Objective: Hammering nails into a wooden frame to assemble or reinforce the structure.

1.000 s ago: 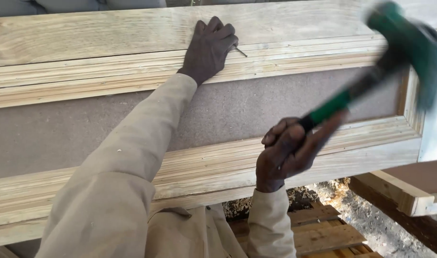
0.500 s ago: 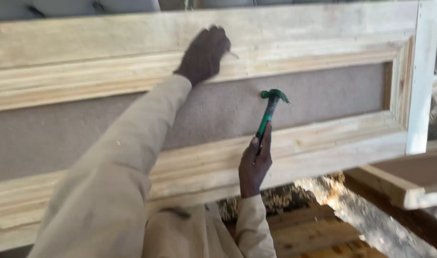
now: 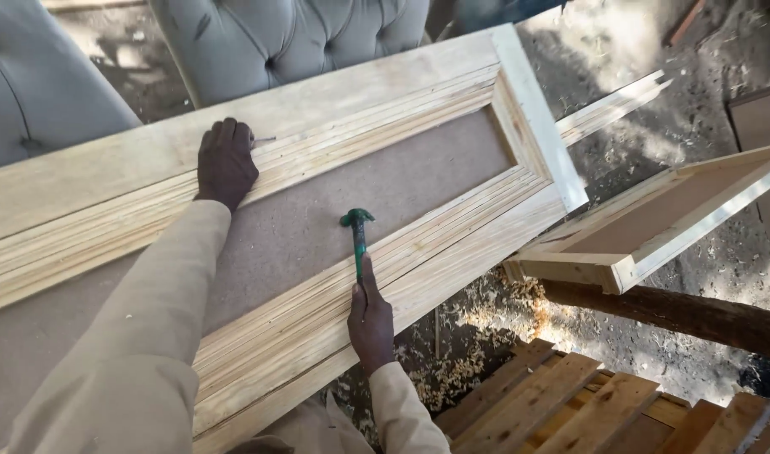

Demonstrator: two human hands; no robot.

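Observation:
A long pale wooden door frame [image 3: 376, 84] with grooved moulding and a brown fibreboard panel [image 3: 334, 210] lies slanted before me. My left hand [image 3: 225, 161] rests fingers curled on the far moulding, next to a thin nail [image 3: 265, 139] sticking out beside the fingers. My right hand [image 3: 370, 324] sits on the near moulding and grips the handle of a green claw hammer [image 3: 357, 235], whose head lies on the fibreboard panel.
Grey tufted cushions [image 3: 301, 38] stand behind the frame. A smaller wooden panel frame [image 3: 654, 219] lies to the right on a dark log [image 3: 679, 311]. Wooden slats [image 3: 570, 403] and wood shavings [image 3: 477, 319] cover the ground below.
The hammer was raised high and blurred, then came down; its head now rests on the panel. My view has pulled back and tilted. The left hand stays on the far moulding.

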